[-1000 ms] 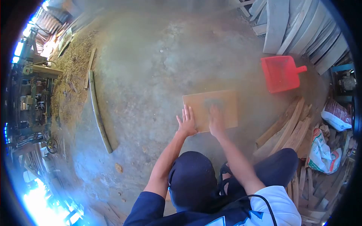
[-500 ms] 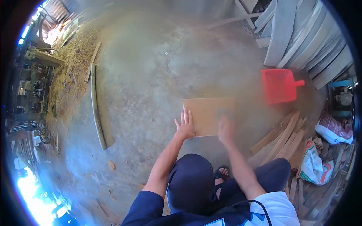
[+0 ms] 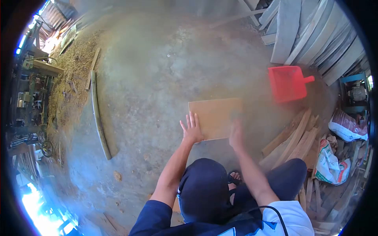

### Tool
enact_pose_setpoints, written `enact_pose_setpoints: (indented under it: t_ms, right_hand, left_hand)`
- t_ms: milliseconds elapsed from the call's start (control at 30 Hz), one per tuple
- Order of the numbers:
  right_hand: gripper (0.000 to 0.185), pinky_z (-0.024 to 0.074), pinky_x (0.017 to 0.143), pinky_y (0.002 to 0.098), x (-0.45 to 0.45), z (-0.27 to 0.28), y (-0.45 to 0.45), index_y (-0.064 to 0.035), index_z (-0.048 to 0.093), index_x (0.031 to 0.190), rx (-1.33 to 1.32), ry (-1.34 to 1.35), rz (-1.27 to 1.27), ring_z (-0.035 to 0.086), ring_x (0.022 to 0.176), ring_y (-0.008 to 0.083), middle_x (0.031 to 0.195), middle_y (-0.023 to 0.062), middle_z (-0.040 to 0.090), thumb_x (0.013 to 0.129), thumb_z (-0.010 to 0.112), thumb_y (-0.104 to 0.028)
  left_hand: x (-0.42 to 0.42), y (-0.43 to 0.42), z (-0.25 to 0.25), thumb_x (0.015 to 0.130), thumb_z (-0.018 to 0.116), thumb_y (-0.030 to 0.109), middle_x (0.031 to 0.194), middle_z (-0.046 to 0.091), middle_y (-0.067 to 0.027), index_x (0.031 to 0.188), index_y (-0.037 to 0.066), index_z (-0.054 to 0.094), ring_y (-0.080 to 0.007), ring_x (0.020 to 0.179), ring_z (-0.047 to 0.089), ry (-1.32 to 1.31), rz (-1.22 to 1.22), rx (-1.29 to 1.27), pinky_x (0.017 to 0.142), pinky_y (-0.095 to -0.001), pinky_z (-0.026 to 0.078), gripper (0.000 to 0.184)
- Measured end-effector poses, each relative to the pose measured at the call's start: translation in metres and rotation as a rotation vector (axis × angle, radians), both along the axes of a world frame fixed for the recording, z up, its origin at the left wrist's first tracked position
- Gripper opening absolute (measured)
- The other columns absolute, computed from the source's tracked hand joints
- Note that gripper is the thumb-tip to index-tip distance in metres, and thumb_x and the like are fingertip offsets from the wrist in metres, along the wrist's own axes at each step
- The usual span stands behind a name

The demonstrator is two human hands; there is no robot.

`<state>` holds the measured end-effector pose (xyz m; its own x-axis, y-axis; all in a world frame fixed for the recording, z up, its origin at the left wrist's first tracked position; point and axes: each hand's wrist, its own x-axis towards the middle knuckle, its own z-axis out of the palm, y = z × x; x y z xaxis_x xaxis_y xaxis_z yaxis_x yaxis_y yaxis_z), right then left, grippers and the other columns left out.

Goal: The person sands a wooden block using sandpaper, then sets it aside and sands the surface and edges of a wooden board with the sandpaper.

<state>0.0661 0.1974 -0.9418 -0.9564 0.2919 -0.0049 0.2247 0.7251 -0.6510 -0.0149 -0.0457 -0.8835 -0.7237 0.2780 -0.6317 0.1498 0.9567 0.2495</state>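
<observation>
A thin, flat wooden board (image 3: 214,116) lies on the concrete floor in front of my knees. My left hand (image 3: 192,129) rests on its left edge, open, with the fingers stretched out and the thumb apart. Over the board's right side, my right hand (image 3: 236,135) is closed and smeared by motion. A greyish patch shows at its fingertips, too blurred to name. The board's right edge is hazy behind that hand.
A red dustpan (image 3: 287,84) lies right of the board, below stacked planks (image 3: 285,35). Wood offcuts (image 3: 295,137) and sacks (image 3: 330,163) are at the right. A long pole (image 3: 98,118) and sawdust (image 3: 71,74) lie at the left.
The view has shifted slightly. My right hand is still over the board's right side, now a little nearer its right edge. My left hand stays on the left edge.
</observation>
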Motion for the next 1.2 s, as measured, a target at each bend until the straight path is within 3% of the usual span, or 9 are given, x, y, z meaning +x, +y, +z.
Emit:
enact_pose_setpoints:
  t_ms: [100,300,500,600,700,833,933,1033,1200]
  right_hand:
    - [0.046,0.0191,0.120,0.0511,-0.065,0.028,-0.017,-0.0004,0.046,0.144,-0.032,-0.129,-0.154,0.024,0.148,0.0357,0.155,0.0173,0.038,0.105,0.039,-0.025]
    - [0.043,0.0196,0.120,0.0500,0.050,0.045,-0.019,0.0006,0.050,0.140,0.082,-0.212,0.240,0.029,0.146,0.0371,0.153,0.0192,0.039,0.105,0.041,-0.022]
    - [0.041,0.0239,0.118,0.0510,-0.039,0.022,-0.026,-0.0008,0.053,0.139,0.198,-0.023,-0.261,0.035,0.143,0.0371,0.151,0.0192,0.043,0.103,0.046,-0.019]
    - [0.041,0.0249,0.118,0.0508,0.010,0.040,-0.052,-0.0002,0.053,0.138,0.028,0.016,0.096,0.036,0.142,0.0374,0.149,0.0198,0.045,0.101,0.048,-0.018]
    - [0.040,0.0249,0.118,0.0505,0.052,0.055,-0.032,0.0015,0.054,0.136,-0.025,-0.087,0.177,0.037,0.141,0.0375,0.148,0.0203,0.046,0.102,0.047,-0.018]
    - [0.037,0.0265,0.117,0.0508,-0.013,0.021,-0.032,-0.0005,0.057,0.133,0.020,0.051,-0.287,0.039,0.141,0.0371,0.148,0.0190,0.046,0.098,0.050,-0.010]
    - [0.037,0.0256,0.117,0.0506,-0.037,0.030,-0.064,0.0007,0.056,0.134,0.012,0.044,-0.273,0.038,0.141,0.0377,0.149,0.0192,0.046,0.101,0.046,-0.011]
    - [0.040,0.0222,0.119,0.0495,0.034,0.035,-0.059,0.0040,0.056,0.132,-0.022,0.031,0.191,0.036,0.142,0.0384,0.149,0.0199,0.045,0.105,0.039,-0.019]
    - [0.037,0.0227,0.119,0.0497,0.018,0.037,-0.032,0.0033,0.058,0.131,0.020,0.011,-0.148,0.037,0.141,0.0375,0.148,0.0200,0.046,0.103,0.045,-0.017]
  left_hand:
    - [0.014,0.003,-0.010,0.073,0.069,0.068,0.164,-0.010,-0.0217,0.157,0.001,-0.005,-0.0366,0.152,-0.007,0.066,-0.025,-0.089,0.114,-0.0684,-0.005,0.130]
    - [0.004,0.005,0.022,0.071,0.061,0.079,0.165,-0.007,-0.0170,0.158,0.006,-0.002,-0.0325,0.153,-0.006,0.069,-0.131,-0.202,0.115,-0.0659,-0.009,0.130]
    - [0.001,-0.003,0.018,0.067,0.061,0.081,0.165,-0.008,-0.0168,0.159,0.007,-0.002,-0.0328,0.153,-0.007,0.059,-0.167,-0.215,0.113,-0.0686,-0.009,0.133]
    - [0.001,0.004,0.019,0.069,0.060,0.081,0.166,-0.010,-0.0148,0.159,0.009,-0.003,-0.0330,0.153,-0.006,0.059,-0.160,-0.262,0.113,-0.0694,-0.009,0.131]
    - [0.000,0.004,0.018,0.065,0.061,0.084,0.165,-0.014,-0.0164,0.158,0.008,-0.006,-0.0334,0.153,-0.010,0.025,-0.136,-0.217,0.112,-0.0706,-0.009,0.138]
    - [-0.003,0.002,0.016,0.066,0.062,0.083,0.164,-0.017,-0.0156,0.158,0.009,-0.007,-0.0344,0.152,-0.011,0.015,-0.118,-0.211,0.112,-0.0708,-0.009,0.137]
    - [0.004,0.000,0.014,0.066,0.062,0.083,0.164,-0.017,-0.0155,0.158,0.009,-0.007,-0.0349,0.152,-0.011,-0.013,-0.110,-0.212,0.111,-0.0712,-0.008,0.137]
    - [-0.003,0.000,0.016,0.066,0.063,0.082,0.164,-0.017,-0.0161,0.158,0.009,-0.007,-0.0353,0.152,-0.011,-0.024,-0.101,-0.189,0.111,-0.0712,-0.008,0.137]
    - [-0.002,-0.003,0.014,0.065,0.065,0.081,0.164,-0.015,-0.0178,0.158,0.008,-0.007,-0.0360,0.152,-0.009,0.009,-0.109,-0.154,0.111,-0.0715,-0.008,0.138]
